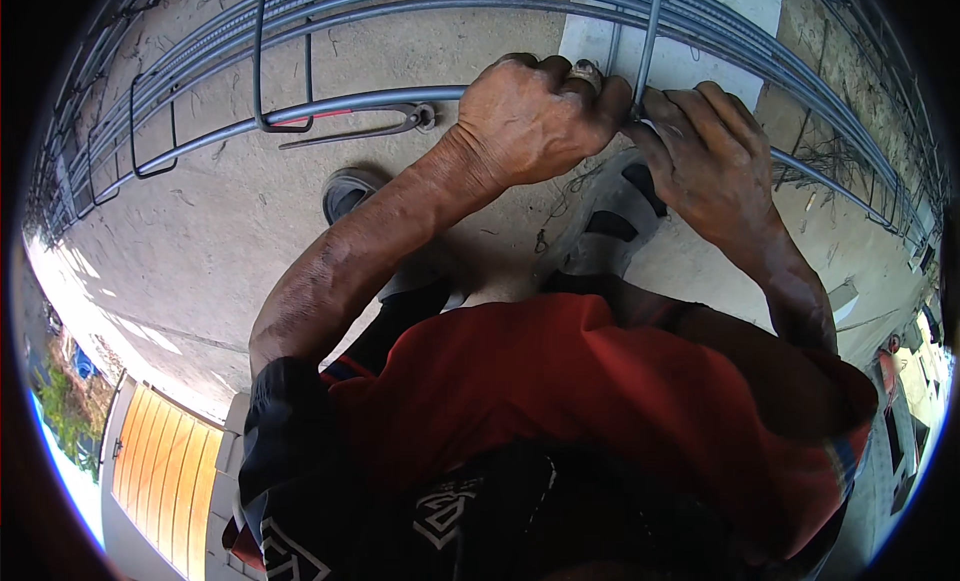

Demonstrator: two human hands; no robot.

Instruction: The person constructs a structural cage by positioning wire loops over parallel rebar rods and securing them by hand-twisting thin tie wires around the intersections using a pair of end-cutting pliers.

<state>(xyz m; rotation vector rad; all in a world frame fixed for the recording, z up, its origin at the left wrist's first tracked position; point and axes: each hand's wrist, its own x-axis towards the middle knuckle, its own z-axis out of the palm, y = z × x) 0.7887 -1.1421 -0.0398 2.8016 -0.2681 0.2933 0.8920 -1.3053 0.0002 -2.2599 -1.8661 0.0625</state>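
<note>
My left hand (545, 121) is closed over the near steel reinforcing bar (420, 93), its knuckles up. Right beside it, my right hand (705, 146) has its thumb and fingers pressed together at the lower corner of a steel stirrup (650, 41). Whatever is pinched there is too small or hidden to make out. Left of my hands, a pair of pincers (360, 126) with a partly red handle lies along the near bar, by another stirrup (260, 61).
More long bars (400, 16) run across the far side, with further stirrups (135, 131) at the left. Thin wire pieces (820, 161) lie on the concrete floor (210, 241) at right. My shoes (610, 226) stand just below the bars. A pale slab (740, 11) lies beneath the cage.
</note>
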